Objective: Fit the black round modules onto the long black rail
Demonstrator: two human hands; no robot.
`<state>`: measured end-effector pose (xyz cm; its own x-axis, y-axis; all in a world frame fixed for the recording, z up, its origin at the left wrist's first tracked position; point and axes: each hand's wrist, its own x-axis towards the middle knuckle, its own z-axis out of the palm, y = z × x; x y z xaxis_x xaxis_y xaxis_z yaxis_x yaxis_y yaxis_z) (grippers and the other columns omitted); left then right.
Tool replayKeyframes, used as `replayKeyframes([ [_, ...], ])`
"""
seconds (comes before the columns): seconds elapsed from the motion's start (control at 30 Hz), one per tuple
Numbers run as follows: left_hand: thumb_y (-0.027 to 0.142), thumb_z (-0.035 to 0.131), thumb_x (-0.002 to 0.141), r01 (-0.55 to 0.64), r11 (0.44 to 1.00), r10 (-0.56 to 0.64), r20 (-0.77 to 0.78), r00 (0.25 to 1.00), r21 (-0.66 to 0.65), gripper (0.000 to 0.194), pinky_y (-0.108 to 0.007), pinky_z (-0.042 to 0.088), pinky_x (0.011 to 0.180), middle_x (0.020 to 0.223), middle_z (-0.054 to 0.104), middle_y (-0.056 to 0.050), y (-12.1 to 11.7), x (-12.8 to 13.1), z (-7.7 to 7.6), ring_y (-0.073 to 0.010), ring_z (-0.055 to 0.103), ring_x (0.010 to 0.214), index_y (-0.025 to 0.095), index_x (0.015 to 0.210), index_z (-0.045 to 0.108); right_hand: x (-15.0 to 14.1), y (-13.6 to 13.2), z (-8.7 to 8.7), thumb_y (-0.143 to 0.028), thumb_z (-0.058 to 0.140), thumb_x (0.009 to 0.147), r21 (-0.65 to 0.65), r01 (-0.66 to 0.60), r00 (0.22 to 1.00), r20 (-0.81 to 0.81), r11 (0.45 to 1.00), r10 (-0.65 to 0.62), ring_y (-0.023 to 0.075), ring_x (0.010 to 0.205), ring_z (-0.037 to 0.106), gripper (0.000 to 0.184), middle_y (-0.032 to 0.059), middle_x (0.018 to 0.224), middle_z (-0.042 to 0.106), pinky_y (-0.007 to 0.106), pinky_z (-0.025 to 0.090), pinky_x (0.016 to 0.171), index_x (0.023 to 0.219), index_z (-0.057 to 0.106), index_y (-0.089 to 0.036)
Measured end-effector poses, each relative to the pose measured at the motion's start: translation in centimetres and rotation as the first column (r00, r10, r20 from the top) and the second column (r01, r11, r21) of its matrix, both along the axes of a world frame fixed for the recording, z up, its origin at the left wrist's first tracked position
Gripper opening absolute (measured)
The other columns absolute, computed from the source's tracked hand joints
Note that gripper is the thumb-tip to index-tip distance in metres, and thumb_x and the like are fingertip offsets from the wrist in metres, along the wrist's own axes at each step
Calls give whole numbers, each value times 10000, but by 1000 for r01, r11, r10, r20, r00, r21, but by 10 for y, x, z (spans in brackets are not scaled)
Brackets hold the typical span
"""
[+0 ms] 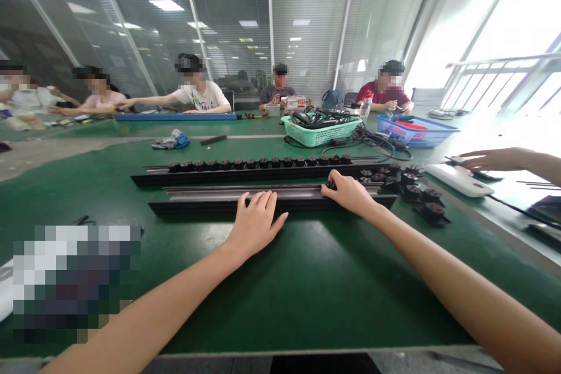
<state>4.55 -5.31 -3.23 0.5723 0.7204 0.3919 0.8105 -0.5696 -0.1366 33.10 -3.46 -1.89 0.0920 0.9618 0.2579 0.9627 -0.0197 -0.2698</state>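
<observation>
A long black rail (201, 205) lies across the green table in front of me. My left hand (255, 223) rests flat on its near edge, fingers stretched out and holding nothing. My right hand (346, 191) is curled over the rail's right part, fingertips pinched on a small black part (332, 185) in the rail's groove. Behind it lies a second black rail (153, 178) carrying a row of several small black round parts (258, 162). A loose cluster of the same black parts (416, 193) sits just right of my right hand.
A green basket (322, 131) of cables and a blue bin (416, 131) stand farther back. A white flat device (458, 179) lies at right, near another person's hand (491, 159). Several people sit along the far side. A blue-white cloth (173, 141) lies at mid left.
</observation>
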Motion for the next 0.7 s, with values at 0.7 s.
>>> replayKeyframes([
  [0.7,461,400,1125,4,1000,-4,-20,1000,-18,566,-550,412,1160,1535,632,-212,1,1,1,-344,577,1424,92,1517,574,17,-9,-19,-438,586,955,241,-87,986,-115,967,117,222,762,625,189,37,866,684,309,415,722,988,555,-254],
])
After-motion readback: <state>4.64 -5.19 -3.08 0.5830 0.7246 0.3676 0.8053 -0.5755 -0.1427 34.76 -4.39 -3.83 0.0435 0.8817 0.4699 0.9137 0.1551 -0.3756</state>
